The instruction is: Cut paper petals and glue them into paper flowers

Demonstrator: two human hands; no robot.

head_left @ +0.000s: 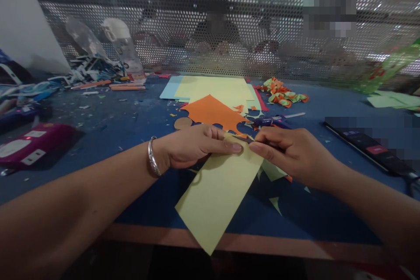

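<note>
My left hand (200, 145), with a silver bangle at the wrist, pinches the upper edge of a pale yellow sheet of paper (226, 188). The sheet slants toward me, its lower corner reaching past the table's front edge. Closed around a pair of scissors, my right hand (292, 153) is at the sheet's top right; only the dark, narrow blades (242, 138) show at the paper's edge, the handles being hidden. Just beyond my hands is an orange sheet (210, 111) with rounded bites cut from its near edge. Beside it lies a brown cardboard disc (183, 123).
Stacked coloured paper (213, 85) lies behind. A glue gun (271, 121) and orange-green cut pieces (282, 92) are at back right, a phone (364, 148) further right. To the left stand a magenta power strip (36, 144) and a bottle (123, 48). A perforated metal panel (170, 17) closes the back.
</note>
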